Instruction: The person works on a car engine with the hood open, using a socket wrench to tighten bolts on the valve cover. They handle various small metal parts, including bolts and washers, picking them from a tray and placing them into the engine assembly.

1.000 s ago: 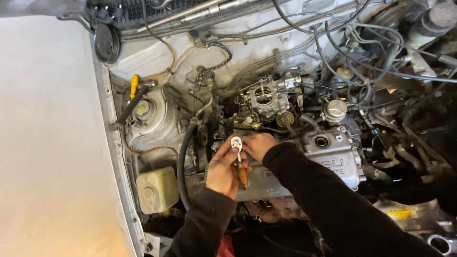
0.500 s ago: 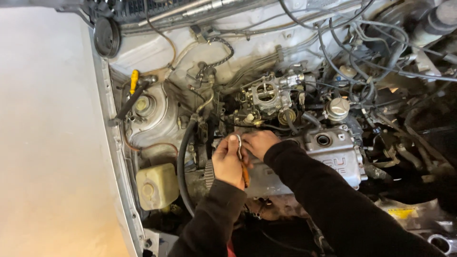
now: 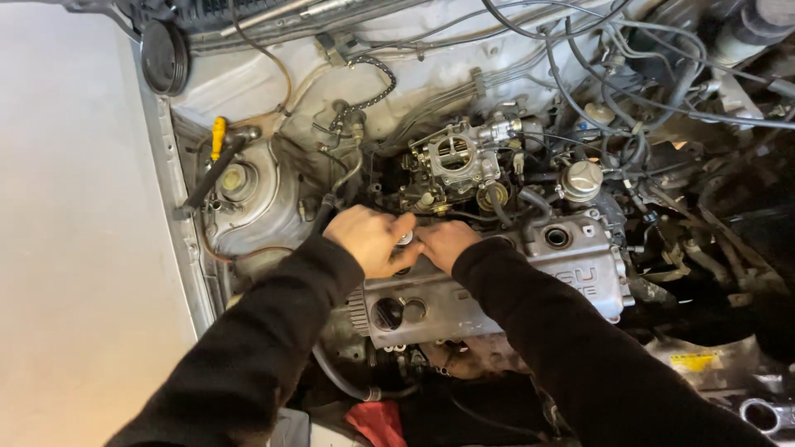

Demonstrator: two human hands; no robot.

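Both hands (image 3: 410,242) pinch one small metal part (image 3: 405,239) (mostly hidden) above the valve cover (image 3: 497,285).

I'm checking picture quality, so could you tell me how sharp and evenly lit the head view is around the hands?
Head view: the left hand and right hand are slightly motion-blurred; the valve cover and carburetor are sharp; light is soft and even, with deep shadow at the lower right; no strong glare.

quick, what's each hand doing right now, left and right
Left hand: closed around a small metal part above the valve cover.
Right hand: fingers curled beside it; grip cannot be told.
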